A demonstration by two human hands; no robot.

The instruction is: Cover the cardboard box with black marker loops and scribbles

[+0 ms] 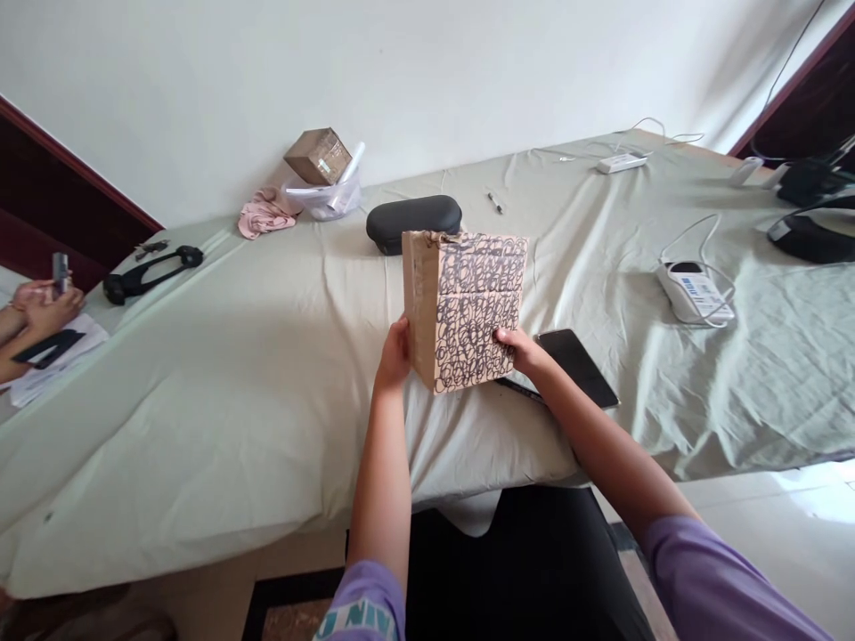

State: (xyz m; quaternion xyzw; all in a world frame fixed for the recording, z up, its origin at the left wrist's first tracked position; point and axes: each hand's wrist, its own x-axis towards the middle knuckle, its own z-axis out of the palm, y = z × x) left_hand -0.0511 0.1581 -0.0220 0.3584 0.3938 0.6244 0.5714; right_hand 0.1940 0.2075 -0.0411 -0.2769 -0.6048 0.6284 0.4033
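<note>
Between my two hands a cardboard box (477, 298) is held up, tilted, near the front of the table. Black looping scribbles cover its broad face, while the narrow side at left is plain brown. My left hand (395, 352) grips the lower left side, its fingers partly hidden behind the box. At the lower right, my right hand (519, 345) has its thumb on the scribbled face and the other fingers out of sight behind. Just right of the box lies a dark tablet (578, 367), with a black pen-like stick (522, 390) by it, partly covered by my right arm.
Behind the box sits a black hard case (414, 221); a marker (495, 203) lies farther back. A small carton (319, 157) rests on a plastic bag (327, 198) beside a pink cloth (267, 212). Power strips (698, 294) stand right. Another person's hands (50, 303) hold something at far left.
</note>
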